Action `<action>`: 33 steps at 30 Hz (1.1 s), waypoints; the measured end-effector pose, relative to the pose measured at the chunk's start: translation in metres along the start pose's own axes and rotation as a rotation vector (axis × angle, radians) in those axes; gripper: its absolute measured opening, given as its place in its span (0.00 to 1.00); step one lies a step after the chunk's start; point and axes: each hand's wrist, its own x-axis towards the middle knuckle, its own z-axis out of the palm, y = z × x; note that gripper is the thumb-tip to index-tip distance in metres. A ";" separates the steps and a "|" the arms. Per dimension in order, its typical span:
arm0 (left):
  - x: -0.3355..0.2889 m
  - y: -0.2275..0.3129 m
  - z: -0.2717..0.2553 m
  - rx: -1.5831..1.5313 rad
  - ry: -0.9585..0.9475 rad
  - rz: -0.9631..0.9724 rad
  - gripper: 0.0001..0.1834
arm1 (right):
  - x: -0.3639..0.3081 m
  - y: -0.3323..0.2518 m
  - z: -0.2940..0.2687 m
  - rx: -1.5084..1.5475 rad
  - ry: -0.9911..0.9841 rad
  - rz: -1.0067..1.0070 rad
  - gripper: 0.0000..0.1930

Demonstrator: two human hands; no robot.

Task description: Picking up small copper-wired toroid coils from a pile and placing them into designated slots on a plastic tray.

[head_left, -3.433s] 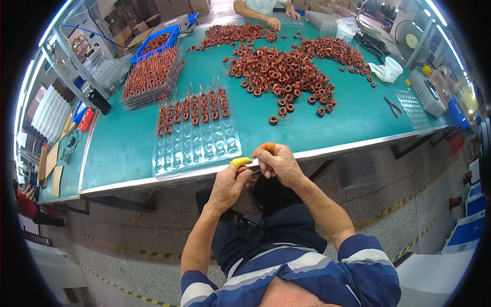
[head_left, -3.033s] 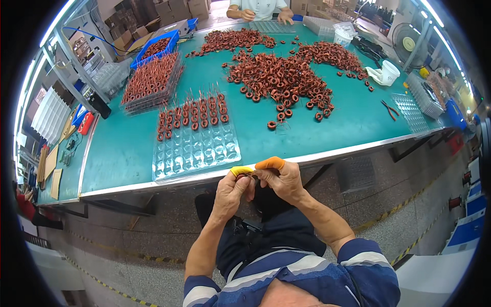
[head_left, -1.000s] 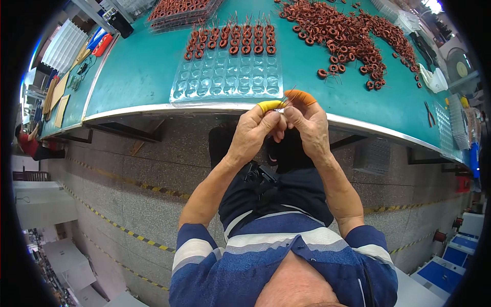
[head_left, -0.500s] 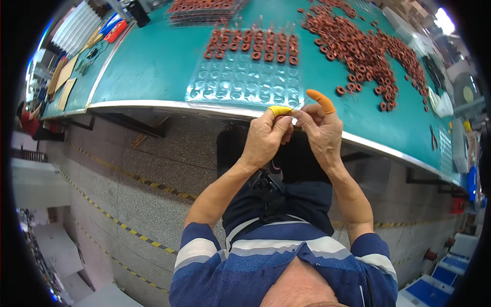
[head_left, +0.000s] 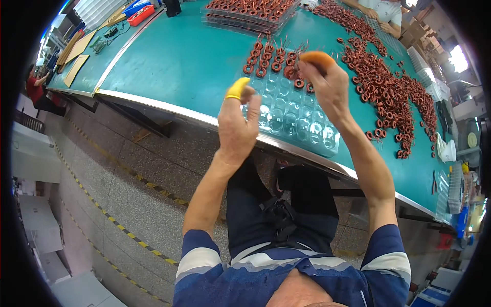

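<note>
A clear plastic tray (head_left: pixel 276 120) with round pockets lies at the table's near edge. Reddish-brown wire-wound ring coils (head_left: pixel 254 53) with upright wire leads fill its far rows; the nearer pockets hold none. My right hand (head_left: pixel 331 87), an orange cover on one finger, reaches over the tray's far part. Its fingers are closed at a ring coil (head_left: pixel 290 72) that looks raised above the others; the fingertips partly hide the grip. Over the tray's left edge is my left hand (head_left: pixel 238 120), with a yellow finger cover, its thumb and fingers apart and nothing between them.
Loose coils (head_left: pixel 391 97) lie in a large heap at right. Stacked filled trays (head_left: pixel 248 20) stand at the back. Pliers (head_left: pixel 434 182) rest at the far right. Another person's arm (head_left: pixel 360 7) shows at the back right; a red bin (head_left: pixel 140 15) stands at back left.
My hands have parted from working together at the table's edge. The right went forward over the tray, the left moved left and opened. The whole view has shifted, placing the tray further right.
</note>
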 end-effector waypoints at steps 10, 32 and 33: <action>0.001 -0.046 0.003 0.436 -0.132 0.018 0.16 | 0.039 0.084 0.040 -0.404 -0.275 -0.206 0.11; -0.001 -0.032 0.004 0.303 -0.107 0.035 0.11 | -0.139 0.087 -0.213 -1.173 -0.138 -0.308 0.08; -0.002 -0.022 0.006 0.203 -0.098 -0.030 0.11 | -0.136 0.086 -0.215 -1.173 -0.131 -0.310 0.08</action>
